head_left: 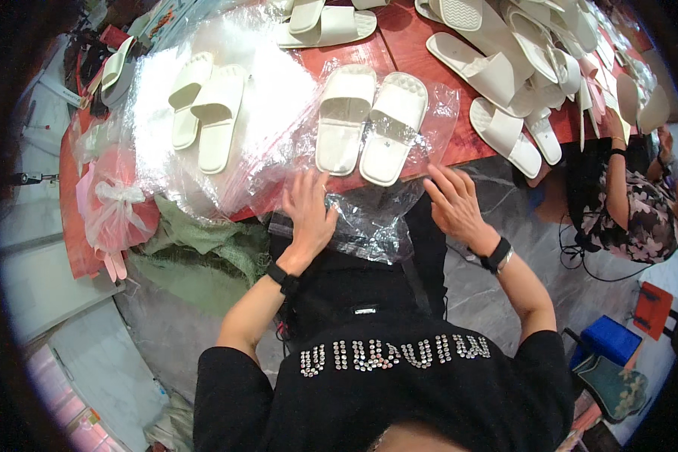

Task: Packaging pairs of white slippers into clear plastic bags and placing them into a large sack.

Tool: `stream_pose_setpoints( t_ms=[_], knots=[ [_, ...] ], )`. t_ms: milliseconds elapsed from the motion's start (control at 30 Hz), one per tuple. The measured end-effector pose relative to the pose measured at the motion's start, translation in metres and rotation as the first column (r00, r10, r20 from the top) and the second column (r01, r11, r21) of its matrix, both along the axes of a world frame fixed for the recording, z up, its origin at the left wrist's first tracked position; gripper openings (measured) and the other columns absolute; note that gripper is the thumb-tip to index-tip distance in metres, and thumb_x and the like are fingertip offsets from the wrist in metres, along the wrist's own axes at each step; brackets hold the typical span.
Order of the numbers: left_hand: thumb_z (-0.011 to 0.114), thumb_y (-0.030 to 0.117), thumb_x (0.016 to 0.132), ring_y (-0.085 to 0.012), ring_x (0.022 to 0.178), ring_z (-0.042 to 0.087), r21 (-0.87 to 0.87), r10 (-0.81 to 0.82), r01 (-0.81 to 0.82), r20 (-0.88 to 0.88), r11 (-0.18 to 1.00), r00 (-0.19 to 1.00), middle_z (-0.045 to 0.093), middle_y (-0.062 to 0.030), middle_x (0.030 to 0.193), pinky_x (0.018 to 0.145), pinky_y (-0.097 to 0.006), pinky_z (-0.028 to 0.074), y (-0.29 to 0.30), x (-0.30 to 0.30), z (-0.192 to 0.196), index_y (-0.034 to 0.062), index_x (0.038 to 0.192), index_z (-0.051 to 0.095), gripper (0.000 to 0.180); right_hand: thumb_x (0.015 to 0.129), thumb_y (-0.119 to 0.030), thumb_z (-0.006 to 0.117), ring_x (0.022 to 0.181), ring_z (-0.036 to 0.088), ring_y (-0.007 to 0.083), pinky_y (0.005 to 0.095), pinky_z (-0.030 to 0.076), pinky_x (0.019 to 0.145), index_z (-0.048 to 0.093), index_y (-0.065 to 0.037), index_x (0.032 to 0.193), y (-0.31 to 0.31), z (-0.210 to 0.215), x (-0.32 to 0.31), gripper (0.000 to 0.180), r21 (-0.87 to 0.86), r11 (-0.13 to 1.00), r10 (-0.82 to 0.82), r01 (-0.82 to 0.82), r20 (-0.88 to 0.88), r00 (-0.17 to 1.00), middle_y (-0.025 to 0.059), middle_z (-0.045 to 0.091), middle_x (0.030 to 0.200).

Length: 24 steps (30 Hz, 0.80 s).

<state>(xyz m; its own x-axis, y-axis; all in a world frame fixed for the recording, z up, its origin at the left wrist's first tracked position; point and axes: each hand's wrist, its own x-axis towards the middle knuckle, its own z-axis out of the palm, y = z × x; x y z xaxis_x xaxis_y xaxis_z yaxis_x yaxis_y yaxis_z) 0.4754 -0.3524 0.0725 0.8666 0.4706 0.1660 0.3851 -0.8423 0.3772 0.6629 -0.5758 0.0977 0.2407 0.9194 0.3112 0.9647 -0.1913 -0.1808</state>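
Note:
Two white slippers lie side by side on a clear plastic bag point(369, 226), toes pointing away from me: the left slipper point(343, 139) and the right slipper point(388, 147). The bag's near end hangs over the table edge toward my lap. My left hand point(310, 211) lies by the heel of the left slipper, its fingers stretched out over the bag's side. To the right of the other slipper, my right hand point(458, 203) has its fingers extended beside the bag's edge. Neither hand grips a slipper. Whether the fingertips touch the film is hard to tell.
Another white slipper pair point(209, 117) rests on stacked clear bags point(267, 87) at left. A heap of loose white slippers point(505, 68) covers the far right of the red table point(463, 147). A co-worker's arm point(616, 177) reaches in at right. Green cloth point(203, 248) hangs below.

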Motion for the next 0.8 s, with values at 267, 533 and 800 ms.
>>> stream_pose_setpoints(
  t_ms=[267, 533, 800],
  knots=[
    [0.053, -0.008, 0.068, -0.0313, 0.087, 0.054, -0.19, 0.043, 0.01, 0.275, 0.982, 0.96, 0.055, -0.0149, 0.093, 0.078, -0.038, 0.044, 0.048, -0.089, 0.017, 0.0024, 0.091, 0.054, 0.024, 0.07, -0.011, 0.06, 0.127, 0.031, 0.0234, 0.0458, 0.016, 0.107, 0.046, -0.02, 0.116, 0.037, -0.033, 0.0, 0.049, -0.005, 0.982, 0.189, -0.189, 0.051, 0.981, 0.0042, 0.034, 0.137],
    [0.052, -0.007, 0.07, -0.0297, 0.104, 0.047, 0.198, -0.362, 0.345, 0.054, 0.917, 0.931, 0.041, -0.0135, 0.126, 0.085, -0.037, 0.042, 0.105, -0.044, 0.02, 0.012, 0.126, 0.04, 0.061, 0.069, -0.013, 0.062, 0.121, 0.038, 0.0203, 0.0438, 0.022, 0.105, 0.055, -0.016, 0.099, 0.039, -0.036, -0.008, 0.031, 0.002, 0.974, 0.226, -0.227, 0.032, 0.974, 0.0029, 0.044, 0.129],
    [0.063, 0.01, 0.071, -0.0281, 0.118, 0.037, 0.258, -0.601, 0.598, -0.074, 0.759, 0.796, 0.038, -0.0067, 0.133, 0.095, -0.041, 0.033, 0.096, -0.011, 0.014, 0.02, 0.121, 0.048, 0.053, 0.07, -0.011, 0.06, 0.098, 0.052, 0.0151, 0.0418, 0.029, 0.101, 0.056, -0.013, 0.085, 0.038, -0.034, 0.001, 0.016, 0.041, 0.967, 0.249, -0.251, 0.038, 0.968, -0.0006, 0.056, 0.092]
  ],
)
